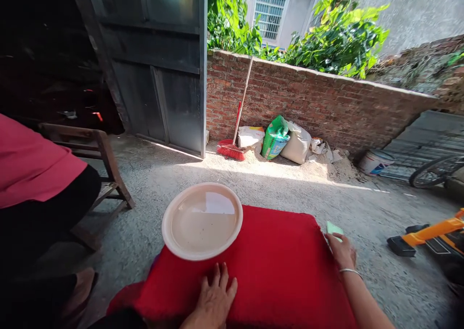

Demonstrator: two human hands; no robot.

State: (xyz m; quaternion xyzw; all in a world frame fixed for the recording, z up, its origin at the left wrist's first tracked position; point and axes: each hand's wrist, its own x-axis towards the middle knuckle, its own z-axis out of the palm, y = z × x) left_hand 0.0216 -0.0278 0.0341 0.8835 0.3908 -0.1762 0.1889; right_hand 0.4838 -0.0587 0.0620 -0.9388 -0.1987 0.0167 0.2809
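My left hand lies flat with its fingers spread on a red cloth, which covers a low surface in front of me. Just beyond those fingertips stands a wide, pale pink basin of cloudy water, on the cloth's far left corner. At the right edge of the cloth, my right hand has its fingers closed on a pale green flat piece. Its exact kind is not clear, and the fingers cover its lower part. A bracelet circles my right wrist.
A person in a pink top is at the left near a wooden chair. Ahead are a metal door, a red broom, a green sack and a brick wall. An orange-and-black machine stands right.
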